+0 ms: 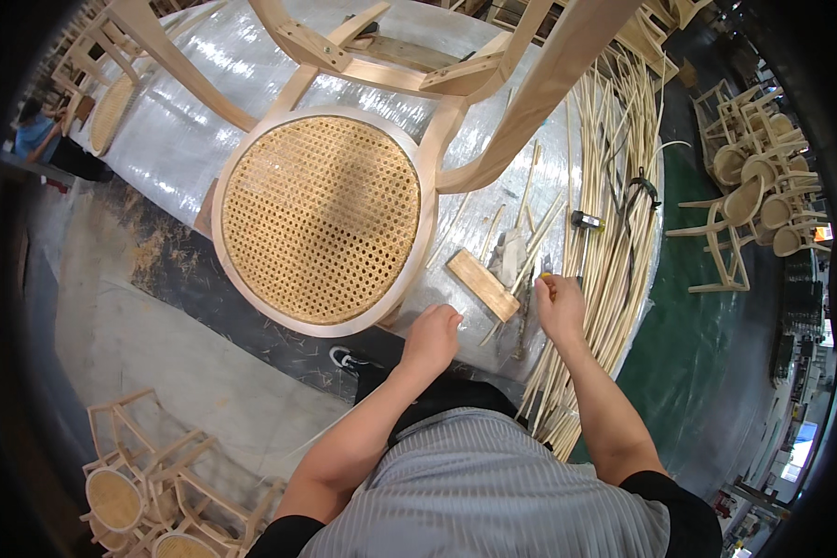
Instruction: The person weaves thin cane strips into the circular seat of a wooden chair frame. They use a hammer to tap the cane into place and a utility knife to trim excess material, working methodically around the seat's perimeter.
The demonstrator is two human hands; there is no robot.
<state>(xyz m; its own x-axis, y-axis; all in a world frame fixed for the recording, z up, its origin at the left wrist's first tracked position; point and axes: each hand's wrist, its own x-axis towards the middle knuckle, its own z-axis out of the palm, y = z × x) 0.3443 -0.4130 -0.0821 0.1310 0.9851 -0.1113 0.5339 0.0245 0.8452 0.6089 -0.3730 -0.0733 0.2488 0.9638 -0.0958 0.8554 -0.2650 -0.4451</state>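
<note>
A wooden chair with a round woven cane seat lies on the plastic-covered table in front of me, its curved frame rising toward the far side. My left hand is closed just off the near right edge of the seat; what its fingers hold, if anything, is hidden. Further right, my right hand grips a small tool with a yellow part, mostly covered by the fingers. Between the hands lies a flat wooden block, with a pale cloth-like piece beside it.
Long thin rattan strips lie bundled along the table's right side, with a small black-and-yellow object on them. Chair frames stand stacked at lower left and far right. A person in blue is at far left.
</note>
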